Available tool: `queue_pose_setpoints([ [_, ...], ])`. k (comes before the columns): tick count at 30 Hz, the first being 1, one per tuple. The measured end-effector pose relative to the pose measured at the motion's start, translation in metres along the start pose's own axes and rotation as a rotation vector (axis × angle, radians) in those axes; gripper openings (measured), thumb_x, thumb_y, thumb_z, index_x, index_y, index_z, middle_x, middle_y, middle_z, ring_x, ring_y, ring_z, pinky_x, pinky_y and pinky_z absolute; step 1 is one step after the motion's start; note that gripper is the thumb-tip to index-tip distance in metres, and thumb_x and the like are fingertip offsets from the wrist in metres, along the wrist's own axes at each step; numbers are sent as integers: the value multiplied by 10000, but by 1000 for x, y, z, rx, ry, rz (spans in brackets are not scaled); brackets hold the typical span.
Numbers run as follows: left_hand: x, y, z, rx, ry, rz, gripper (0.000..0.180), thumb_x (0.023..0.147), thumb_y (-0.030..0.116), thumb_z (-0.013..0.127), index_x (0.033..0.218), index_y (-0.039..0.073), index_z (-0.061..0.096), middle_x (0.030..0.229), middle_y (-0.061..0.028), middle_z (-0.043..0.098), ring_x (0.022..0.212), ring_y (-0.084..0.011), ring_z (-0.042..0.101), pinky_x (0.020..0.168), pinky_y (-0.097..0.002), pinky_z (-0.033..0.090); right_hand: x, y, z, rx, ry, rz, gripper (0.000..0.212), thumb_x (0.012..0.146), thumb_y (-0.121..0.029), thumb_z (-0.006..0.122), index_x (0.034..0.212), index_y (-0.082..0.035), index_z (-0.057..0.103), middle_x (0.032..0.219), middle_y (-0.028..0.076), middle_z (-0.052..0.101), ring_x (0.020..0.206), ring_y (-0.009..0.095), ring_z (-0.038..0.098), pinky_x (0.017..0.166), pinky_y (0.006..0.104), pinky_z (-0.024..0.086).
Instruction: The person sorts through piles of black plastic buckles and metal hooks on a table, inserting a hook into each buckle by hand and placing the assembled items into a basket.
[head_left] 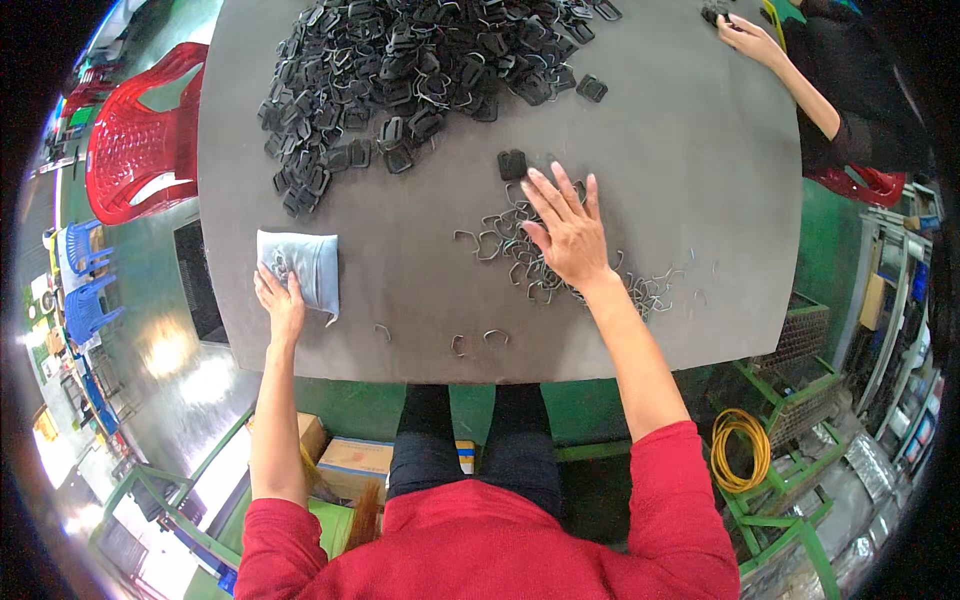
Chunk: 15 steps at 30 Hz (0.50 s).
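My left hand [280,305] lies on the lower left part of a light blue cloth pouch [318,265], fingers stretched and the thumb apart. A small dark patch on the pouch by the fingertips is too small to make out. Over a loose spread of bent metal wire hooks [525,265], my right hand [572,235] is held flat with its fingers spread, and it covers some of them. Just beyond its fingertips lies a black plastic buckle-like piece [512,164]. I cannot tell whether the right palm touches the hooks.
A big heap of black buckle-like pieces [400,70] covers the far left of the grey table [700,240]. A few stray hooks [496,336] lie near the front edge. At far right, a co-worker's hand [750,40] holds a dark piece. A red chair [145,140] stands left.
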<state>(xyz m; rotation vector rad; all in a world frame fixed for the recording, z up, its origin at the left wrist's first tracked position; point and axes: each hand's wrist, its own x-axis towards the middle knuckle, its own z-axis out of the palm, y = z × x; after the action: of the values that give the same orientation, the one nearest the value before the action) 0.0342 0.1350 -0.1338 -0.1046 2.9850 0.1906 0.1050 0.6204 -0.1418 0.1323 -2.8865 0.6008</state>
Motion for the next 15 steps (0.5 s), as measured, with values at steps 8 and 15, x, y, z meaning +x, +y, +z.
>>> queue_pose_setpoints([
  [8,11,8,-11,-7,-118,84,730,932,387,413,1426,-2,43,1429,-318,100,1339,-434,121,1091,-492,131,20,67,-24,-193,273,314,437,905,-364,477,1306,-192,465,1389,-4,404,1339,241,270,1075,568,133],
  [15,6,8,-7,38,-49,101,729,922,385,438,1412,-33,96,1408,-335,157,1319,-441,177,1075,-481,178,-182,155,-65,-198,371,1147,471,921,-327,431,1359,-160,390,1438,71,328,1368,276,200,1073,558,127],
])
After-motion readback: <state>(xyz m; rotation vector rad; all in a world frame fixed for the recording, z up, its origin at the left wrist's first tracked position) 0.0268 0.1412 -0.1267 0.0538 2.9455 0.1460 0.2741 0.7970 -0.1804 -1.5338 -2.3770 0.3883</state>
